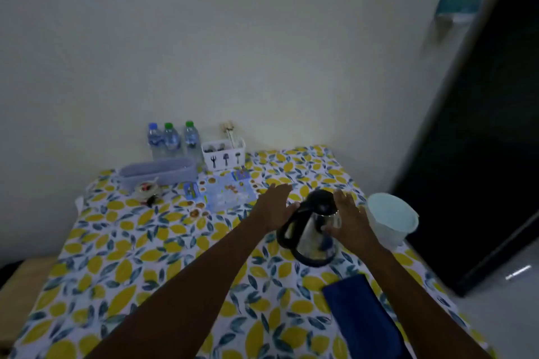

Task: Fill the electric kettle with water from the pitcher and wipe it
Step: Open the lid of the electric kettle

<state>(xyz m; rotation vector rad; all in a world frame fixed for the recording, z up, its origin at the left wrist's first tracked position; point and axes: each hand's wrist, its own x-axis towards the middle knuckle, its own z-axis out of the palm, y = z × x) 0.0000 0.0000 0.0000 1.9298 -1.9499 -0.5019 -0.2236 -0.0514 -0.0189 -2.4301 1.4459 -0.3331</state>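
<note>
A steel electric kettle (313, 237) with a black lid and black handle stands on the lemon-print table (145, 256), right of centre. My left hand (272, 207) hovers just left of the kettle's lid, fingers spread, its thumb close to the handle top. My right hand (348, 218) is at the kettle's right side, fingers apart, thumb against the steel body. A pale blue-white pitcher (392, 220) stands just right of the kettle. A dark blue cloth (360, 312) lies folded on the table in front of the kettle.
At the back stand three water bottles (172, 138), a white cutlery holder (224, 154) and a lilac tray (159, 172). A blue printed mat (230, 191) and small items lie mid-table. The table's right edge is near a dark doorway (481, 154).
</note>
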